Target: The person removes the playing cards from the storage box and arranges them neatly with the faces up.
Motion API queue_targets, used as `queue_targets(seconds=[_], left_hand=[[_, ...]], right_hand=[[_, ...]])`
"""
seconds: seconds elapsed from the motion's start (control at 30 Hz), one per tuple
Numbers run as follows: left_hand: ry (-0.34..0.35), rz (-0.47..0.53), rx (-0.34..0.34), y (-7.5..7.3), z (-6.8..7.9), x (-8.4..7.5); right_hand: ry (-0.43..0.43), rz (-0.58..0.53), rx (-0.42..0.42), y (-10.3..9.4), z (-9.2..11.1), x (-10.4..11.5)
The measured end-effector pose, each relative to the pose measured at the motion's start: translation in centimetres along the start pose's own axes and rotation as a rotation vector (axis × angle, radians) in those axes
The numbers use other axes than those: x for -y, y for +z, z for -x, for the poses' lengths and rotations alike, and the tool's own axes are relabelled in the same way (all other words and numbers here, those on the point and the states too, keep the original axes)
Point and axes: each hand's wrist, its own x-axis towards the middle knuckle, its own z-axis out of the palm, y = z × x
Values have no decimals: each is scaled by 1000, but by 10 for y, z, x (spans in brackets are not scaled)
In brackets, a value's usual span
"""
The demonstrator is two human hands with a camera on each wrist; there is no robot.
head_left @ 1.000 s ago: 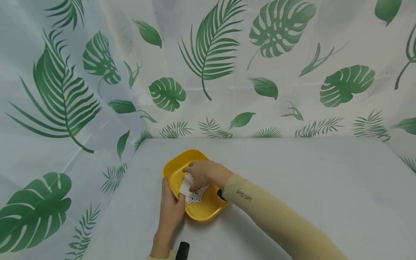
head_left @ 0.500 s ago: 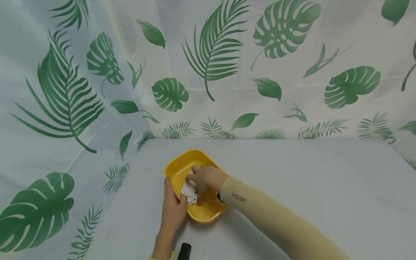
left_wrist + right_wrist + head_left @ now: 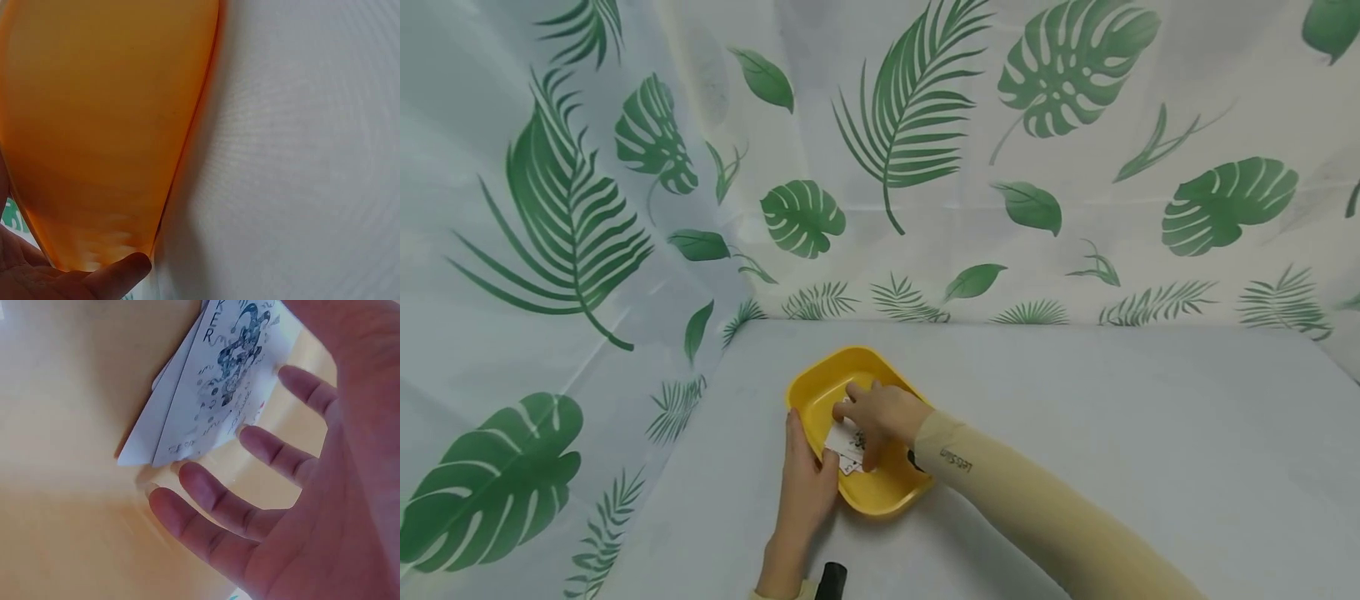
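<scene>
A rounded yellow plastic basin stands on the table. My left hand grips its near left side, thumb over the rim and fingers along the outer wall. From the left wrist, the orange-lit basin wall fills much of the view. Inside lie several overlapping playing cards; the top one is a joker card. My right hand reaches over them, fingers spread and slightly bent. In the right wrist view its fingertips are right at the cards' edges; the thumb tip is outside that view.
A pale table surface extends around the basin, mostly to the right. White sheeting printed with green leaves hangs behind and at the left. Dark wrist devices show at both wrists.
My right hand's pointing finger has drawn back and bent, and its thumb has shifted toward the cards' lower right end. The left hand keeps its hold; the head view has turned slightly left.
</scene>
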Motion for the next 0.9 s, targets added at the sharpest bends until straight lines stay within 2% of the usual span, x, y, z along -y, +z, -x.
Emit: queue_targets(seconds=[0.37, 0.5, 0.9], left_hand=[[14, -5, 4, -1, 0, 1], [25, -5, 3, -1, 0, 2], [9, -21, 4, -1, -2, 1]], right_hand=[[-56, 119, -51, -3, 4, 2], [-69, 130, -64, -3, 4, 1], [-54, -19, -65, -5, 4, -4]])
